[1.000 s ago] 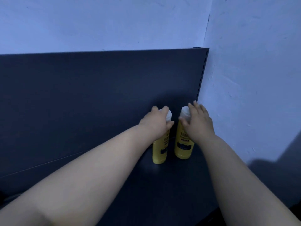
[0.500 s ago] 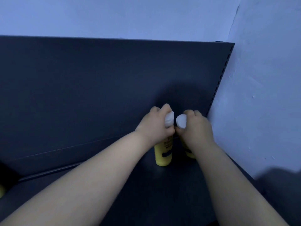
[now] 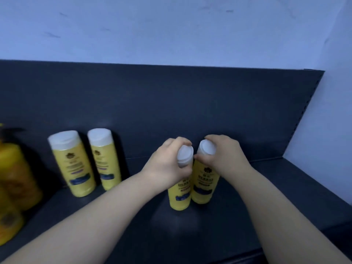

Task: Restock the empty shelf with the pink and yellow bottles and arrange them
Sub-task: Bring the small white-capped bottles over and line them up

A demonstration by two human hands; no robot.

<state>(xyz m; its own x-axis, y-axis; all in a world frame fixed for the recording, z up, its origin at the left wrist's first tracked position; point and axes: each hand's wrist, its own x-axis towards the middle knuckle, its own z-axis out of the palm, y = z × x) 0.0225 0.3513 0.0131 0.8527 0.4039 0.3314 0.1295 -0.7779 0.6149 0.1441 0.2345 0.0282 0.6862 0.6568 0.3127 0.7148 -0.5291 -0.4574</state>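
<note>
Our two hands meet near the right end of a dark shelf (image 3: pixel 285 197), each wrapped round the top of a yellow, white-capped bottle. Our left hand (image 3: pixel 167 164) curls fingers and thumb tightly round the cap and neck of the nearer bottle (image 3: pixel 180 195). Our right hand (image 3: pixel 224 157) grips the farther bottle (image 3: pixel 204 185) just under its cap, fingers curled behind it and the cap's top left showing. Both bottles stand roughly upright with their bases at the shelf surface, side by side, touching or very nearly so, labels facing us.

Well apart to the left, a pair of matching yellow bottles (image 3: pixel 73 168) stands close together by the dark back panel (image 3: pixel 171 101). At the far left edge are larger orange-yellow bottles (image 3: pixel 17 176), too blurred to describe. A pale wall (image 3: pixel 171 25) rises above and to the right.
</note>
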